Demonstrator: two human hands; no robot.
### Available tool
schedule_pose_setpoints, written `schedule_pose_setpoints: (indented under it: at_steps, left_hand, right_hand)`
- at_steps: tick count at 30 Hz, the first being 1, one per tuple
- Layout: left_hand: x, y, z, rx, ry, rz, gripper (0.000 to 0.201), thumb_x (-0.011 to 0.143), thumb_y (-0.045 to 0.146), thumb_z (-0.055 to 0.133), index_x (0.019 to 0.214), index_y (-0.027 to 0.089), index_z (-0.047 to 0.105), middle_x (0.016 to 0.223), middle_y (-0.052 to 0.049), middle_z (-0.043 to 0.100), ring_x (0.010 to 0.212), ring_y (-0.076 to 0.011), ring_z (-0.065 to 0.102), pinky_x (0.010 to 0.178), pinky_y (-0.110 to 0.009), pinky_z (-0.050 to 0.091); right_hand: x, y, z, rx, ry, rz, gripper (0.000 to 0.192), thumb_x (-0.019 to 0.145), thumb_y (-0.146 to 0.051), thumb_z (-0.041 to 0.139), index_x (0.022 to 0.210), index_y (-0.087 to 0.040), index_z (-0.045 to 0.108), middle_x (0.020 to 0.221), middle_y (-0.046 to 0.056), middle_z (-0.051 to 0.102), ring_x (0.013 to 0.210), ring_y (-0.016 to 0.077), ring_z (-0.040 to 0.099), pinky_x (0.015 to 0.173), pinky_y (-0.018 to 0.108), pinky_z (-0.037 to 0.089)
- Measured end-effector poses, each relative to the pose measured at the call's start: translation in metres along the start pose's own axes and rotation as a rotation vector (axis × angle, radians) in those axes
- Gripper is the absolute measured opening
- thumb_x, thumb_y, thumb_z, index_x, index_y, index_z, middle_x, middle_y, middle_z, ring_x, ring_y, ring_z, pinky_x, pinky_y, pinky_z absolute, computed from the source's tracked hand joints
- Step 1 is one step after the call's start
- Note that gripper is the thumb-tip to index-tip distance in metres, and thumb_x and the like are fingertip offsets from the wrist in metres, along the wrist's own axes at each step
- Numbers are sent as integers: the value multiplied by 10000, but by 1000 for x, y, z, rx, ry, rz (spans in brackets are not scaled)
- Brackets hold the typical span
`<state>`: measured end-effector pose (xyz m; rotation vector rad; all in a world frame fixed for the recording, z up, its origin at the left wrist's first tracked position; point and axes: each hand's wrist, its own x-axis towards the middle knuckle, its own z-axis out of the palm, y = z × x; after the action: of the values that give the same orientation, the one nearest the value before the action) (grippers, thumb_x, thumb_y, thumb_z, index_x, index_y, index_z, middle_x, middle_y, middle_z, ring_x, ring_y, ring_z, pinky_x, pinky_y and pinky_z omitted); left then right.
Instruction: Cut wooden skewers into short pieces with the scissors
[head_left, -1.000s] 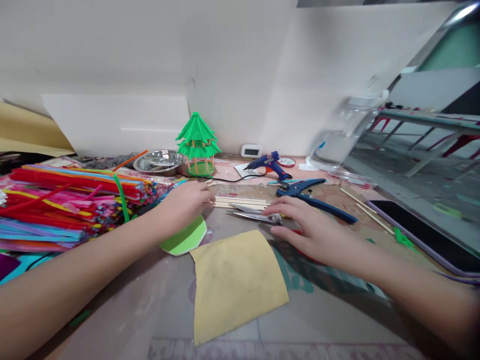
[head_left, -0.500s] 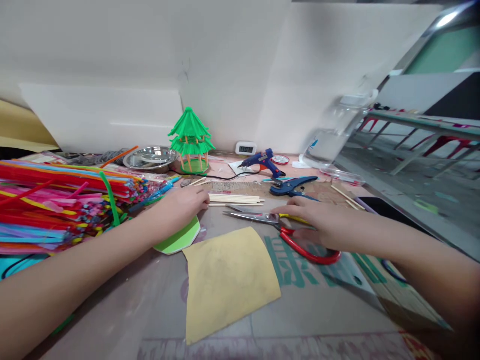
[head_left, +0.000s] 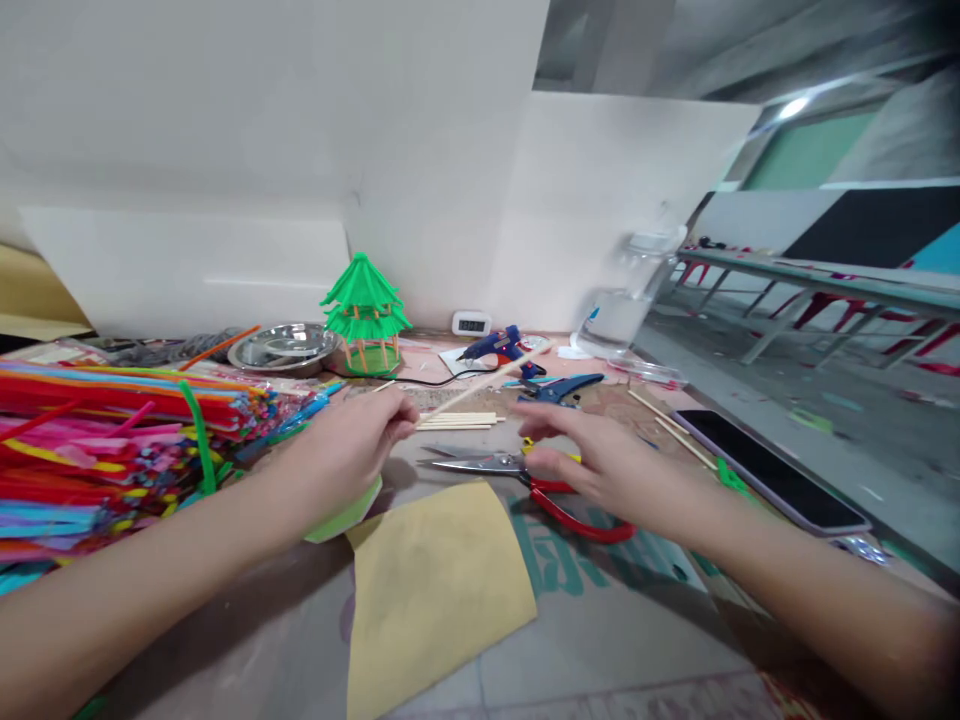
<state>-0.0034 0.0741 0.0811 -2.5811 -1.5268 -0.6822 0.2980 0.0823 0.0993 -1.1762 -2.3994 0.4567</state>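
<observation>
Left hand pinches one end of a thin wooden stick, raised aslant above the stick bundle. Right hand, fingers loosely spread and holding nothing, hovers over the red-handled scissors.

The left hand sits at eleven o'clock, fingers pinched closed, forearm stretching back toward seven. The right hand lies at one o'clock, palm down, fingers loosely spread.
</observation>
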Motion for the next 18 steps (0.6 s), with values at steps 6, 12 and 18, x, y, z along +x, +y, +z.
schedule_pose_setpoints:
  at_steps: [6,12,18]
  left_hand:
    - [-12,42,-21,-340,-251,20,244,959,302,373,856,217,578,700,12,586,624,-149,524,571,-246,392]
    - [-14,40,-22,-493,-314,-60,343,989,403,365,948,232,660,719,2,612,652,-152,566,585,-230,439]
    - [-18,34,-17,-457,-252,-54,307,952,434,441,969,261,695,811,-4,681,759,-179,612,673,-254,478]
  right_hand:
    - [-7,-29,-2,701,274,-17,233,983,-393,570,1105,-232,687,846,39,748,788,178,720,804,353,584]
    - [-6,-26,3,1054,319,81,219,964,-447,599,974,-231,635,773,16,728,744,157,702,755,321,585]
    - [-6,-21,7,1055,315,5,177,965,-377,630,1010,-213,680,796,9,731,766,132,691,764,285,563]
